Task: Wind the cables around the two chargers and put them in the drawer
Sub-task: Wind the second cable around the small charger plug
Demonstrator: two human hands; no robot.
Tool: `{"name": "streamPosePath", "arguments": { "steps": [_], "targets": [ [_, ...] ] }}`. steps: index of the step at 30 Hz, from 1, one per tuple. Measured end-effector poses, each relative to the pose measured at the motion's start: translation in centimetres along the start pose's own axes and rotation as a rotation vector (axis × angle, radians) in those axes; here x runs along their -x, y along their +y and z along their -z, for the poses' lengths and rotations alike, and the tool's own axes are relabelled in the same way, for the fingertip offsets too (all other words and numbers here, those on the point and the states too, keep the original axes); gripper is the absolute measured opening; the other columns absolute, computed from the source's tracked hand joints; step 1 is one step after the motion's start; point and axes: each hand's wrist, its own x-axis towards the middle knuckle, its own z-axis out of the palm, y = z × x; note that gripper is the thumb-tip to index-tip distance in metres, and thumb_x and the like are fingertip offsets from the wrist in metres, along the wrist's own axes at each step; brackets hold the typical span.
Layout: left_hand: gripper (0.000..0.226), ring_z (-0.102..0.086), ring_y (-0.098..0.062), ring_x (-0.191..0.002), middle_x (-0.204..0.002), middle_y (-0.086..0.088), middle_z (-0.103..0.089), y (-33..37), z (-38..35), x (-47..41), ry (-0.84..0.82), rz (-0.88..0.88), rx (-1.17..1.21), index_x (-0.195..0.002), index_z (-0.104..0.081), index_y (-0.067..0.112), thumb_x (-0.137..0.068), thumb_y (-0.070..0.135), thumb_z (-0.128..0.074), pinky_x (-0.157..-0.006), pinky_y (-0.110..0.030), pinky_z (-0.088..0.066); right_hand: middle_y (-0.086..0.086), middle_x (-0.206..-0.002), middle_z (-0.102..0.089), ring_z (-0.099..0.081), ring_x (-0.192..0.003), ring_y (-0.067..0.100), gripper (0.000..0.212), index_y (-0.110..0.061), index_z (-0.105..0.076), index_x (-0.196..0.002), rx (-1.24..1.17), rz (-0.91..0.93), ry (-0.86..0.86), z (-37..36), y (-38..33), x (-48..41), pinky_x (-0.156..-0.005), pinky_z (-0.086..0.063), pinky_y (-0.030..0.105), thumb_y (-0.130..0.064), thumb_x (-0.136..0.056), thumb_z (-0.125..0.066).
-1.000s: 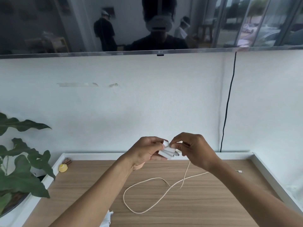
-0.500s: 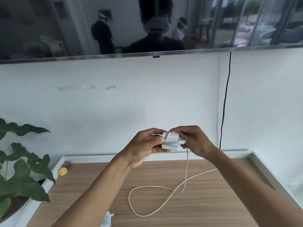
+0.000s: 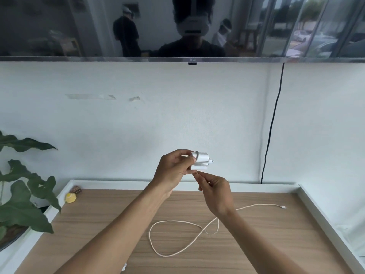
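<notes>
The left hand (image 3: 173, 169) grips the charger (image 3: 200, 161) aloft; just below it, the right hand (image 3: 215, 191) pinches the cable (image 3: 177, 252) trailing onto the surface (image 3: 98, 224).

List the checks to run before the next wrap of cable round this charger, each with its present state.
1. Left hand grips the charger firmly: ok.
2. Right hand pinches the cable just below the charger: ok.
3. Slack on the table free of knots: ok, one loose loop that crosses itself.
4. Connector end lies free, caught on nothing: ok.
5. Drawer open and ready: cannot tell, not in view.
</notes>
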Motion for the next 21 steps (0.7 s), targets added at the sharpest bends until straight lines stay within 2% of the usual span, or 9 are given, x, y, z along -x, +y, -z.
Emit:
{"name": "streamPosePath", "arguments": {
  "steps": [2,4,7,9,11,15,17,19,21],
  "targets": [
    [0.010,-0.062,-0.017,-0.072,-0.082,-0.007,-0.069,-0.3,0.4,-0.2,0.032,-0.017,-0.102,-0.085,-0.073,0.014,-0.086,0.006,-0.067,-0.081,-0.035,-0.058,-0.005,-0.049,-0.037,-0.036,-0.048,0.007,0.038,-0.005,-0.063,-0.070,0.080,0.008,-0.005,0.0,0.1,0.1,-0.049,-0.029,0.022,-0.032,-0.094,-0.056],
    [0.012,-0.061,-0.015,-0.066,-0.075,-0.003,-0.067,-0.8,0.6,-0.3,0.039,0.002,-0.095,-0.082,-0.073,0.015,-0.084,0.004,-0.067,-0.078,-0.033,-0.060,0.003,-0.050,-0.043,-0.038,-0.050,0.013,0.038,-0.006,-0.062,-0.069,0.164,0.015,-0.019,0.1,0.1,-0.1,-0.052,-0.034,0.030,-0.033,-0.094,-0.055],
    [0.009,-0.064,-0.012,-0.064,-0.073,0.000,-0.069,-1.4,0.7,-0.2,0.049,0.010,-0.057,-0.082,-0.073,0.015,-0.079,0.007,-0.071,-0.077,-0.033,-0.060,0.010,-0.056,-0.054,-0.053,-0.059,0.025,0.035,-0.012,-0.063,-0.069,0.293,0.055,-0.039,0.2,0.1,-0.2,-0.058,-0.044,0.037,-0.033,-0.094,-0.053],
    [0.014,-0.068,-0.011,-0.069,-0.077,0.001,-0.072,-1.8,0.8,-0.3,0.069,-0.007,-0.073,-0.081,-0.073,0.018,-0.081,0.004,-0.070,-0.078,-0.031,-0.060,0.005,-0.053,-0.049,-0.048,-0.057,0.025,0.037,-0.013,-0.055,-0.062,0.374,0.081,-0.061,0.5,-0.2,-0.3,-0.056,-0.043,0.039,-0.031,-0.093,-0.052],
    [0.020,-0.070,-0.015,-0.076,-0.077,0.003,-0.073,-2.1,1.1,-0.4,0.093,-0.016,-0.103,-0.079,-0.074,0.023,-0.081,0.004,-0.070,-0.079,-0.031,-0.060,0.001,-0.051,-0.045,-0.040,-0.055,0.023,0.038,-0.013,-0.047,-0.059,0.475,0.103,-0.109,0.7,-0.7,-0.6,-0.053,-0.039,0.038,-0.029,-0.093,-0.051],
    [0.014,-0.068,-0.012,-0.078,-0.073,0.010,-0.072,-3.0,1.8,-0.7,0.119,-0.069,-0.238,-0.079,-0.074,0.032,-0.072,0.021,-0.071,-0.083,-0.036,-0.057,0.002,-0.059,-0.056,-0.051,-0.064,0.027,0.029,-0.014,-0.054,-0.065,0.627,0.119,-0.246,1.0,-1.9,-0.9,-0.061,-0.047,0.039,-0.026,-0.092,-0.049],
    [0.015,-0.067,-0.008,-0.078,-0.077,0.009,-0.071,-3.4,1.9,-0.7,0.125,-0.118,-0.344,-0.084,-0.072,0.030,-0.076,0.018,-0.073,-0.083,-0.032,-0.055,0.000,-0.062,-0.053,-0.051,-0.066,0.027,0.031,-0.019,-0.050,-0.063,0.703,0.141,-0.301,1.2,-2.8,-1.1,-0.061,-0.045,0.036,-0.026,-0.093,-0.047],
    [0.018,-0.067,-0.009,-0.079,-0.080,0.005,-0.071,-3.9,2.1,-0.5,0.097,-0.176,-0.439,-0.086,-0.070,0.028,-0.079,0.012,-0.072,-0.081,-0.028,-0.056,0.000,-0.069,-0.058,-0.054,-0.071,0.028,0.030,-0.020,-0.050,-0.064,0.790,0.183,-0.314,1.7,-3.9,-1.5,-0.061,-0.042,0.033,-0.028,-0.093,-0.045],
    [0.014,-0.067,-0.012,-0.080,-0.079,0.007,-0.070,-4.0,2.4,-0.4,0.043,-0.206,-0.477,-0.089,-0.071,0.025,-0.081,0.013,-0.071,-0.079,-0.027,-0.056,-0.001,-0.086,-0.067,-0.060,-0.081,0.029,0.026,-0.021,-0.061,-0.080,0.880,0.239,-0.291,2.4,-5.1,-2.2,-0.064,-0.042,0.032,-0.032,-0.094,-0.043]
  ]
}}
